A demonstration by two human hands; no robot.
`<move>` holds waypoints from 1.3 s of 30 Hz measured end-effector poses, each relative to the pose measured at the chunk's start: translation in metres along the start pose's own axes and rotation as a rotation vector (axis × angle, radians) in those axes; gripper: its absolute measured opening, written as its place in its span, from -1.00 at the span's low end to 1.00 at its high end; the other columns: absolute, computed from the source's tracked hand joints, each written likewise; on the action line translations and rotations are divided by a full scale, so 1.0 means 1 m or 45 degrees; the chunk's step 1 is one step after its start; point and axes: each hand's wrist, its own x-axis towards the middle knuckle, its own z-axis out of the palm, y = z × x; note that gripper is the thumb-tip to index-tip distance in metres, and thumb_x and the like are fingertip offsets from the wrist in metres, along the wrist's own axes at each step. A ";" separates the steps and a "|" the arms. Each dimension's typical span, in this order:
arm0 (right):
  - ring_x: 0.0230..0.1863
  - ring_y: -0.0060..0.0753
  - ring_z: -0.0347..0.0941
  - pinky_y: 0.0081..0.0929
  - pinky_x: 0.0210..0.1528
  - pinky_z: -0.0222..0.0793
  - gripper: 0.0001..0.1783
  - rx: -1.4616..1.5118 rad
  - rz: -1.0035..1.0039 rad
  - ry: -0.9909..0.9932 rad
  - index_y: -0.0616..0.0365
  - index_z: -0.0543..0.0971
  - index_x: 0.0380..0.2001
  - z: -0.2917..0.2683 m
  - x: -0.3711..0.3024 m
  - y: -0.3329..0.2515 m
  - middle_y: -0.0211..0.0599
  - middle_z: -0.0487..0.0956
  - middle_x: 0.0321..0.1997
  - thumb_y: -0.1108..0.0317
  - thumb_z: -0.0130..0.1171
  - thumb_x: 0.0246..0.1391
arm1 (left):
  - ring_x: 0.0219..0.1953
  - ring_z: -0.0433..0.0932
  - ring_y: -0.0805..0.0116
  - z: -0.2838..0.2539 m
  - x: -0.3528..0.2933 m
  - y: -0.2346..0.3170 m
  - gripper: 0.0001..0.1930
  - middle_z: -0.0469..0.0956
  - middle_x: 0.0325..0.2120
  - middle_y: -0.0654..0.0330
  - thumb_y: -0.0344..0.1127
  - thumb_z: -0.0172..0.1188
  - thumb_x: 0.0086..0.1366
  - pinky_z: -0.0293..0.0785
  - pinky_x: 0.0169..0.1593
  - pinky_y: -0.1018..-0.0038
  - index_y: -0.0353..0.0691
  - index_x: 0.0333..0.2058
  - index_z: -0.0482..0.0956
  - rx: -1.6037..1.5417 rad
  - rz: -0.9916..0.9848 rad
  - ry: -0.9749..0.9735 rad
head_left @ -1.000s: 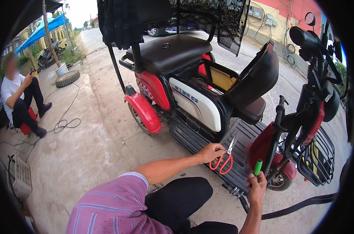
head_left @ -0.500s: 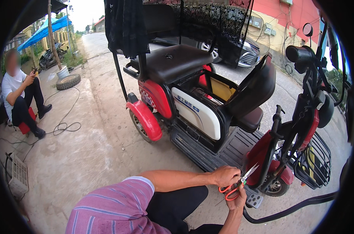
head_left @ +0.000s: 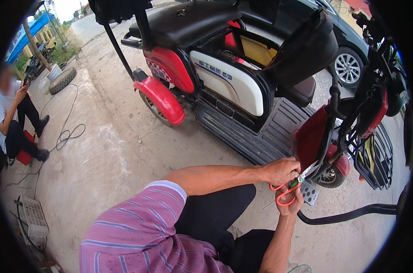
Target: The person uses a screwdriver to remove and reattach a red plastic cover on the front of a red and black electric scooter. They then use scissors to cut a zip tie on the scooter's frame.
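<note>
In front of the tricycle's footboard, my right hand (head_left: 290,203) grips a pair of scissors (head_left: 286,196) by the orange handles, blades pointing up and to the right. Just above it, my left hand (head_left: 280,172) is closed, its fingers pinched together close to the scissors' pivot. What the left fingers hold, if anything, is too small to make out. A small green piece (head_left: 294,184) shows between the hands beside the pivot. The red and white electric tricycle (head_left: 227,82) stands beyond, its front seat tipped forward over an uncovered compartment.
A black bent bar (head_left: 347,215) runs low on the right, near a perforated pedal (head_left: 310,194). A dark car (head_left: 352,38) is behind the tricycle. At left, a person (head_left: 10,109) sits by a loose cable (head_left: 70,134), a tyre (head_left: 63,81) and a plastic crate (head_left: 35,218).
The view has tilted down and shifted, so more of the car's side shows. Both hands appear higher and farther right, still together around the scissors.
</note>
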 end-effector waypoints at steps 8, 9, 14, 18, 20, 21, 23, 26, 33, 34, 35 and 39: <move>-0.22 -0.42 0.35 -0.54 -0.25 0.41 -0.33 -0.189 -0.154 0.096 0.18 0.19 0.43 0.007 -0.051 -0.043 -0.02 0.40 0.28 0.21 0.09 0.36 | -0.03 0.64 0.24 -0.118 -0.095 -0.083 -0.52 0.66 -0.09 0.02 -0.06 0.24 0.39 0.57 0.02 0.35 -0.34 0.09 0.54 -0.207 -0.605 -0.121; -0.22 -0.41 0.34 -0.53 -0.26 0.40 -0.32 -0.201 -0.152 0.117 0.17 0.19 0.42 0.009 -0.057 -0.048 -0.03 0.39 0.29 0.17 0.08 0.36 | -0.01 0.65 0.19 -0.131 -0.127 -0.104 -0.55 0.66 -0.06 0.00 -0.08 0.27 0.35 0.56 0.04 0.32 -0.31 0.04 0.58 0.018 -0.683 -0.063; -0.25 -0.40 0.30 -0.53 -0.38 0.20 -0.28 -0.170 -0.121 0.217 0.17 0.22 0.40 0.008 -0.076 -0.056 -0.07 0.35 0.34 0.01 0.08 0.33 | 0.15 0.48 0.10 -0.130 -0.315 -0.188 -0.49 0.54 0.04 0.04 -0.21 0.32 0.14 0.37 0.21 0.16 -0.17 0.09 0.54 0.785 -0.889 -0.391; -0.27 -0.40 0.29 -0.50 -0.37 0.21 -0.29 -0.193 -0.155 0.286 0.18 0.22 0.39 0.014 -0.070 -0.044 -0.04 0.36 0.32 -0.01 0.03 0.35 | 0.23 0.35 0.06 -0.097 -0.407 -0.192 -0.43 0.46 0.05 0.08 -0.26 0.34 0.05 0.20 0.29 0.05 -0.09 0.10 0.49 1.057 -0.698 -0.468; -0.28 -0.41 0.30 -0.51 -0.38 0.21 -0.29 -0.163 -0.134 0.263 0.18 0.23 0.39 0.018 -0.056 -0.034 -0.02 0.37 0.31 -0.02 0.01 0.35 | 0.18 0.37 0.03 -0.093 -0.422 -0.201 -0.44 0.47 -0.03 0.07 -0.27 0.36 0.02 0.21 0.28 0.06 -0.10 0.07 0.50 1.235 -0.660 -0.408; -0.27 -0.42 0.32 -0.52 -0.39 0.22 -0.30 -0.178 -0.117 0.249 0.18 0.23 0.39 0.019 -0.052 -0.029 -0.01 0.38 0.31 -0.02 0.01 0.35 | 0.13 0.40 0.03 -0.092 -0.425 -0.208 -0.47 0.45 -0.09 0.05 -0.24 0.38 -0.01 0.22 0.26 0.06 -0.10 0.00 0.50 1.239 -0.742 -0.425; -0.25 -0.41 0.35 -0.55 -0.36 0.29 -0.31 -0.199 -0.143 0.271 0.18 0.27 0.38 0.024 -0.052 -0.026 -0.02 0.39 0.31 -0.01 0.04 0.34 | 0.13 0.41 -0.02 -0.103 -0.391 -0.197 -0.51 0.45 -0.07 0.01 -0.25 0.36 0.00 0.29 0.23 0.04 -0.13 -0.04 0.48 1.118 -0.906 -0.591; -0.20 -0.37 0.45 -0.47 -0.37 0.35 -0.34 -0.233 -0.161 0.337 0.17 0.32 0.34 0.030 -0.047 -0.018 0.00 0.47 0.23 -0.02 0.03 0.34 | 0.08 0.47 -0.12 -0.112 -0.390 -0.200 -0.48 0.45 -0.02 -0.06 -0.24 0.34 0.05 0.44 0.10 -0.01 -0.13 0.01 0.44 1.009 -1.193 -0.478; -0.32 -0.26 0.50 -0.40 -0.41 0.41 -0.41 -0.329 -0.077 0.441 0.14 0.48 0.12 0.012 -0.028 -0.026 0.02 0.58 0.03 0.00 0.23 0.14 | 0.04 0.54 -0.08 -0.151 -0.350 -0.204 -0.27 0.54 -0.08 -0.11 -0.16 0.47 -0.07 0.50 0.10 0.16 -0.34 0.03 0.34 0.657 -1.436 0.007; -0.34 -0.26 0.50 -0.42 -0.44 0.40 -0.42 -0.337 -0.064 0.398 0.14 0.49 0.10 0.018 -0.025 -0.026 0.04 0.57 0.03 0.01 0.26 0.12 | -0.01 0.58 -0.01 -0.159 -0.333 -0.202 -0.23 0.56 -0.12 -0.07 -0.16 0.50 -0.11 0.52 0.08 0.20 -0.35 0.05 0.35 0.575 -1.377 0.097; -0.32 -0.27 0.50 -0.43 -0.43 0.38 -0.43 -0.302 -0.035 0.363 0.13 0.49 0.10 0.016 -0.019 -0.025 0.03 0.57 0.03 0.03 0.26 0.12 | -0.09 0.61 0.09 -0.170 -0.324 -0.211 -0.27 0.57 -0.17 -0.02 -0.17 0.47 -0.09 0.54 0.03 0.27 -0.35 0.05 0.38 0.571 -1.224 0.168; -0.28 -0.26 0.51 -0.42 -0.43 0.34 -0.46 -0.290 0.024 0.335 0.09 0.49 0.12 0.012 -0.015 -0.034 -0.10 0.59 0.03 0.06 0.23 0.14 | -0.20 0.60 0.30 -0.190 -0.194 -0.127 -0.29 0.56 -0.20 0.10 -0.20 0.45 -0.06 0.56 -0.08 0.36 -0.36 0.06 0.40 0.246 -1.069 0.097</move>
